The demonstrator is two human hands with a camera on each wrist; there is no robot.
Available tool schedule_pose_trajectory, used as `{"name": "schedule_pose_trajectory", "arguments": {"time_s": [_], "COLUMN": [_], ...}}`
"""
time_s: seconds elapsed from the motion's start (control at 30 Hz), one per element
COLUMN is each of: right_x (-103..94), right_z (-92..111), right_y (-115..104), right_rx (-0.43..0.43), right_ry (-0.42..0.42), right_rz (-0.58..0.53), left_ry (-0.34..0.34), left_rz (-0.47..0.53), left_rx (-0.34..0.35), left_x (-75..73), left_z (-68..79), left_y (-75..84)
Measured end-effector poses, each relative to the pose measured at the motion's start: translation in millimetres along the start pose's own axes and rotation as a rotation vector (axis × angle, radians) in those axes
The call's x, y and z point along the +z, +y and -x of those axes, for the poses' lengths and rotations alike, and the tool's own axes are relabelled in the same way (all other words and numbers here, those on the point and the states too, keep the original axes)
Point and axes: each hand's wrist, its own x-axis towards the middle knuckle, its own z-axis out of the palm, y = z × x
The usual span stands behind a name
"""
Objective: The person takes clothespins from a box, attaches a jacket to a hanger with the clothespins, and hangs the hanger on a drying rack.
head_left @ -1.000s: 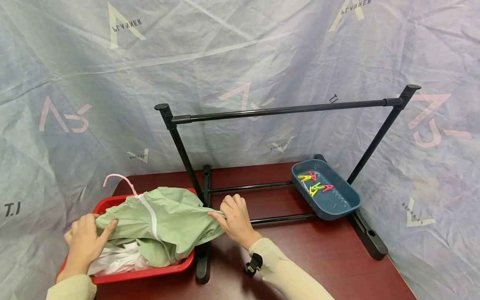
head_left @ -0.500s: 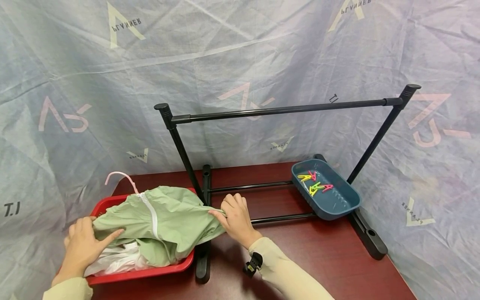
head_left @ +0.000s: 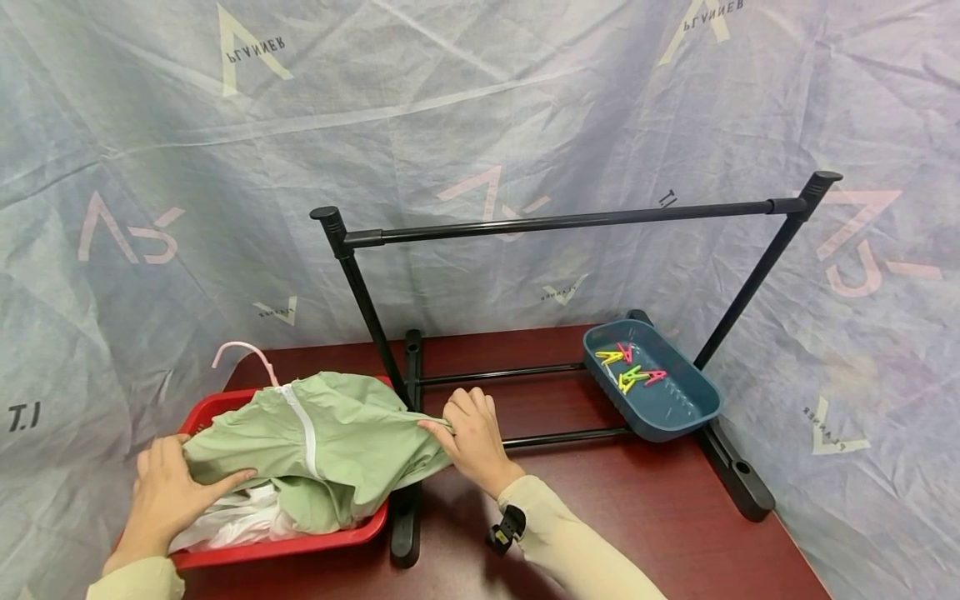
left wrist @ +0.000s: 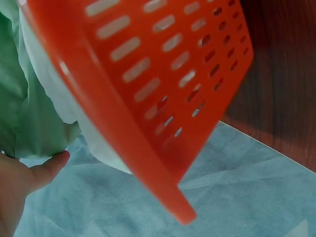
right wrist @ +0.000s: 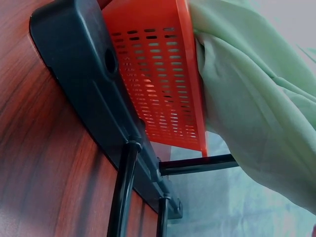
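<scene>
A light green jacket [head_left: 345, 425] with a white zipper lies rumpled over a red basket [head_left: 277, 550]. The pink hook of a clothes hanger [head_left: 251, 347] sticks up from its collar. My left hand [head_left: 168, 492] is at the jacket's left end, its thumb stretched out along the lower edge; the fingertips are hidden. In the left wrist view, the thumb [left wrist: 47, 170] touches the hanging green cloth. My right hand [head_left: 474, 437] pinches the jacket's right end between thumb and fingers, drawing the cloth out past the basket's rim. White cloth [head_left: 243, 517] shows beneath the jacket.
A black clothes rack [head_left: 570, 222] stands on the dark red table [head_left: 600, 508], its left foot beside the basket. Toward the right, a blue tray [head_left: 678, 396] with several coloured clothespins [head_left: 630, 379] rests by the rack's lower bars. Grey sheeting [head_left: 450, 100] hangs behind.
My left thumb has slid down and spread right, from on top of the jacket to its lower edge. The hanger hook has shifted slightly up and right. My right hand keeps its hold.
</scene>
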Motion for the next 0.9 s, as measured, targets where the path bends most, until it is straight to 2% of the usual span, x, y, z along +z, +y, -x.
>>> {"name": "schedule_pose_trajectory", "arguments": {"time_s": [0.57,0.9], "right_x": [-1.2,-4.4], "right_z": [1.1,2.4], "right_y": [1.0,6.5], "right_rx": [0.002,0.025], "right_ry": [0.016,0.015], "right_rz": [-0.007,-0.008], "left_ry": [0.007,0.043], "left_rz": [-0.076,-0.109], "left_rx": [-0.034,0.009], "left_x": [0.8,3.3], "left_z": [3.2,1.8], "left_y": [3.0,5.8]}}
